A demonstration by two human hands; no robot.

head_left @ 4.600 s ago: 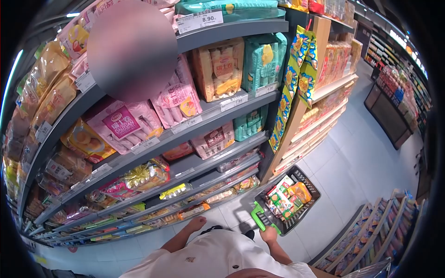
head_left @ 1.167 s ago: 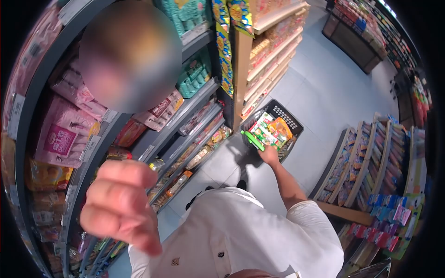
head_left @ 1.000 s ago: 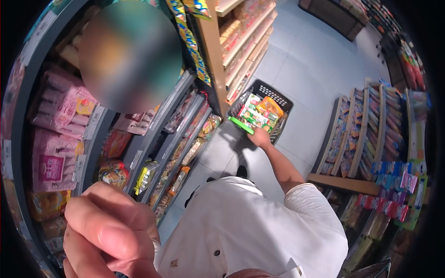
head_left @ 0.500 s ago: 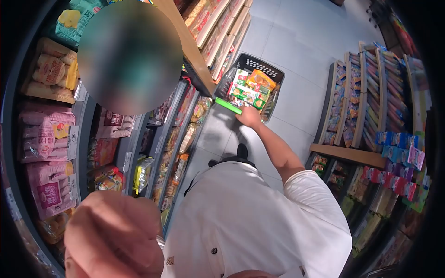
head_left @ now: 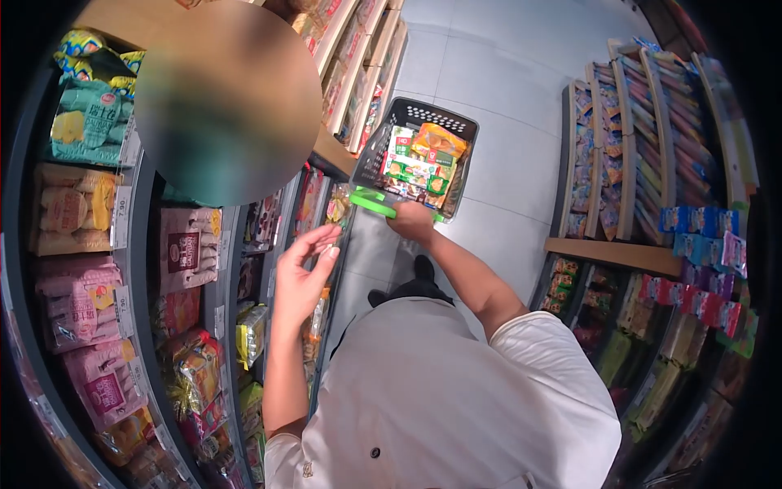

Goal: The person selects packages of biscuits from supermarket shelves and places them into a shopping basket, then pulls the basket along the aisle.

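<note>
My right hand (head_left: 412, 221) is wrapped around the green handle (head_left: 374, 203) of a black shopping basket (head_left: 436, 112). Inside the basket lie an orange snack pack (head_left: 441, 142) and several green, white and red packages (head_left: 419, 169). My left hand (head_left: 308, 273) is raised beside the shelf on the left, palm turned inward. It holds nothing; its thumb stands apart from the loosely bent fingers, and a gap separates it from the handle.
Shelves on the left carry pink bags (head_left: 81, 301), a tan bag (head_left: 75, 210) and a teal bag (head_left: 91, 122) of packaged cakes. More snack racks (head_left: 631, 163) line the right. Grey floor tiles (head_left: 509, 155) run between. A blurred circle hides part of the upper left.
My left hand has moved from close under the camera at the lower left out toward the basket handle. The basket appears slightly further left, still gripped by my right hand.
</note>
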